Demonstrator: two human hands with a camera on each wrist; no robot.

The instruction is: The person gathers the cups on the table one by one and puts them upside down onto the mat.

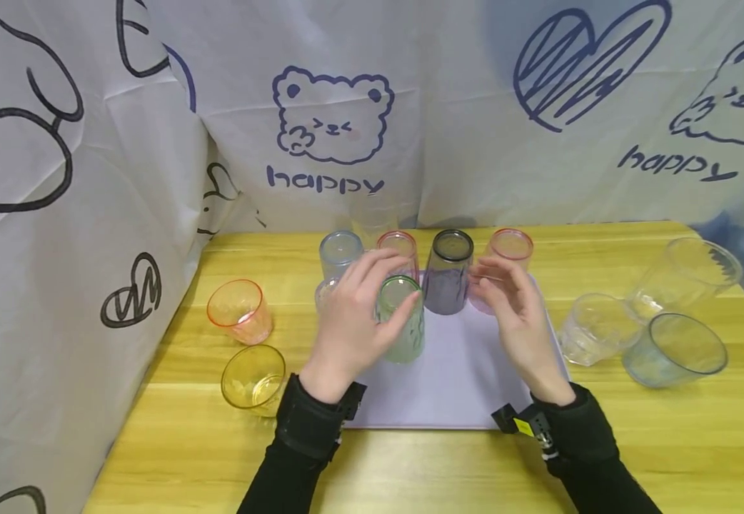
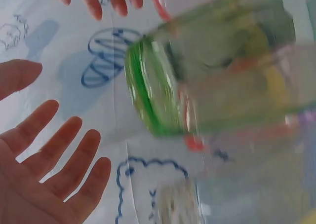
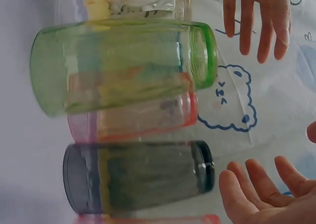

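Note:
An upside-down green glass (image 1: pixel 403 335) stands on a pale lilac tray (image 1: pixel 436 400). My left hand (image 1: pixel 349 325) is beside it, fingers spread and apart from it in the left wrist view. My right hand (image 1: pixel 518 314), its fingers loosely bent and holding nothing, is just right of an upturned dark grey glass (image 1: pixel 447 278). A pink glass (image 1: pixel 512 246) is partly hidden behind that hand. Behind the green glass another pink glass (image 1: pixel 399 245) stands bottom up. In the right wrist view the green glass (image 3: pixel 123 66) and grey glass (image 3: pixel 140 177) show no fingers on them.
A blue glass (image 1: pixel 341 251) stands at the tray's back left. On the table's left are an orange-rimmed glass (image 1: pixel 240 311) and a yellow glass (image 1: pixel 254 378). To the right stand a blue-grey glass (image 1: pixel 674 353) and clear glasses (image 1: pixel 597 328). A printed cloth (image 1: pixel 462 164) hangs behind.

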